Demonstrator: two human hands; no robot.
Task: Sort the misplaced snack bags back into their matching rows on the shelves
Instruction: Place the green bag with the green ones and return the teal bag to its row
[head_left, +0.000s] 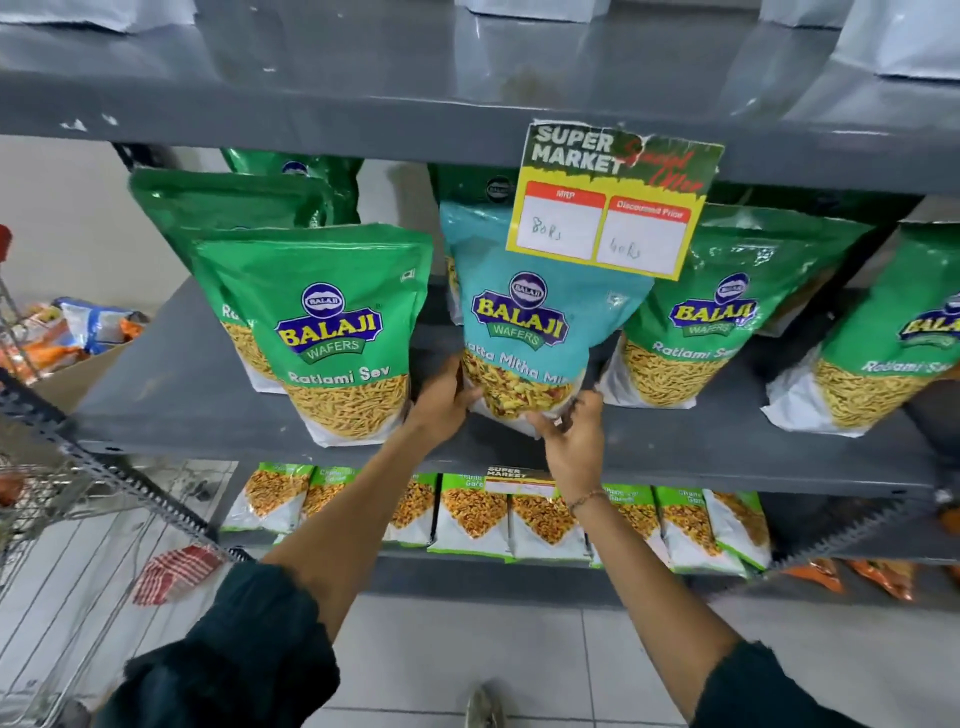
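A trolley (78, 499) is parked at far left. On the middle shelf (208, 415), green bags (332, 332) of Ratlami Sev are stood upright in a row. The teal bag (530, 332), a Khatta Mitha mix, is set among them, which likely marks it as misplaced. Its lower left edge is clasped by the left hand (441, 402), and its base is cupped by the right hand (569, 441) with fingers curled, probably so the bag can be lifted out level. A price tag (613, 208) is hung above, and more green bags (727, 312) are ranged to the right.

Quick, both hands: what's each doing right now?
Left hand: closed on the teal bag, lower left edge.
Right hand: gripping the same bag's bottom right.
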